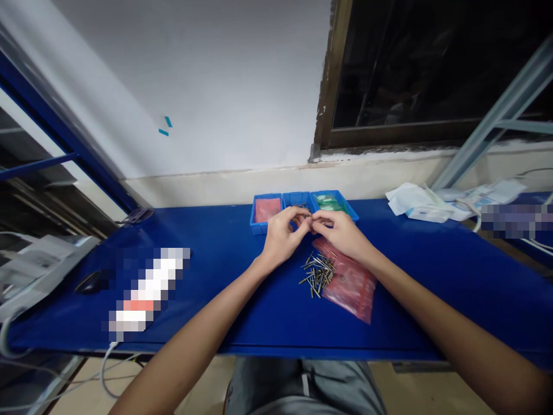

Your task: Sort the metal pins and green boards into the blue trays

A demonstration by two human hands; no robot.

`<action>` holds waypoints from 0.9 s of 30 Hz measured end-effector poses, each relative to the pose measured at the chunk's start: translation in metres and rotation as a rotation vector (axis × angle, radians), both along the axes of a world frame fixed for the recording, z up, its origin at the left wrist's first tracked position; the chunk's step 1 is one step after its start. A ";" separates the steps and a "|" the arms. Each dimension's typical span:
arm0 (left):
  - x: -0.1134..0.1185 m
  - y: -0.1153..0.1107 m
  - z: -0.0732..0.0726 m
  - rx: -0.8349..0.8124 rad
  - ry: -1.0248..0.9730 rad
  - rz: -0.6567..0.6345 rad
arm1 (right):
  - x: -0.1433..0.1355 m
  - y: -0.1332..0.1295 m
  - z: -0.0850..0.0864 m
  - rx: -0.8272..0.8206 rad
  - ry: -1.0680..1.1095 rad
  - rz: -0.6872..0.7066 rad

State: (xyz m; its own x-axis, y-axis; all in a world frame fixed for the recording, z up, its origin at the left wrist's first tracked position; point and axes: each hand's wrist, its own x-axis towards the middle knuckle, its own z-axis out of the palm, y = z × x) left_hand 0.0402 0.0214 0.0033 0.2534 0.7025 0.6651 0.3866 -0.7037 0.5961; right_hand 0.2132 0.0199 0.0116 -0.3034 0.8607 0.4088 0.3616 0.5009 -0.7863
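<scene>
Both my hands meet in front of the blue bins, fingertips pinched together. My left hand [285,231] is closed, thumb and forefinger curled into a ring. Against it, my right hand [341,230] is closed too, thumb and forefinger pressed together. Whatever sits between the fingertips is too small to make out. Below lies a loose pile of thin brass-and-silver metal pins [318,274]. A pink plastic zip bag [352,285] lies beside the pile, partly under my right wrist. Some pins rest on the bag's edge.
Three joined blue bins hold pink bags [268,210], metal pins [305,206] and green-and-clear packets [327,202]. A blurred-out white object [155,288] and a black mouse [90,282] lie left on the blue table [207,242]. White plastic packaging [417,203] is at right.
</scene>
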 end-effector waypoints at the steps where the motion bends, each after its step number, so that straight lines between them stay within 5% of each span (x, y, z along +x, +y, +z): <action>1: -0.001 0.001 0.000 0.005 -0.002 0.015 | 0.001 0.001 -0.001 -0.007 0.006 -0.002; 11: -0.007 0.003 -0.009 0.185 0.289 0.145 | -0.004 -0.008 0.003 0.151 -0.173 -0.149; 17: -0.005 -0.001 -0.009 0.182 0.431 0.248 | -0.002 -0.009 0.006 0.137 -0.178 -0.107; 27: 0.000 0.006 -0.016 0.132 0.078 0.085 | 0.002 -0.001 -0.001 0.191 -0.188 -0.153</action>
State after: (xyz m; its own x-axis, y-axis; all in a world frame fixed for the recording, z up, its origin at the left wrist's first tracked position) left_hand 0.0398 0.0278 -0.0124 0.2511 0.6316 0.7335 0.4893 -0.7366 0.4668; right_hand 0.2156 0.0188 0.0106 -0.2622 0.8152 0.5164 0.5743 0.5618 -0.5954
